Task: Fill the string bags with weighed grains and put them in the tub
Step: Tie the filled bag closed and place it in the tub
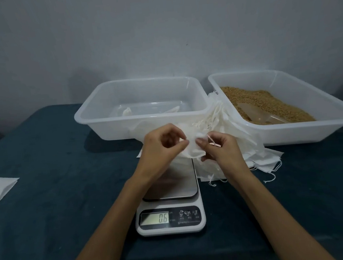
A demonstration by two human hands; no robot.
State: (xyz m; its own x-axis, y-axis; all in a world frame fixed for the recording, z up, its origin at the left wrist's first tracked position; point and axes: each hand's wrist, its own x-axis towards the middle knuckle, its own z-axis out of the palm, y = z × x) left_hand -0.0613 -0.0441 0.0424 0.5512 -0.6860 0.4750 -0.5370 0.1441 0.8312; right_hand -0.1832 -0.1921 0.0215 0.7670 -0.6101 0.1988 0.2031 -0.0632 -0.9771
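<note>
Both hands, left (163, 145) and right (217, 146), pinch a bag (191, 149); best spread its mouth wide between them before scooping grain (267, 100).

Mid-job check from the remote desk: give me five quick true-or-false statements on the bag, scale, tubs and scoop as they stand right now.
1. Both hands, left hand and right hand, hold a white string bag above the scale. True.
2. The scale display reads 0.6. True.
3. The grains are in the left tub. False: they fill the right tub.
4. The left tub is packed full of bags. False: only a couple of white pieces lie inside.
5. A clear scoop lies in the grains. True.
</note>
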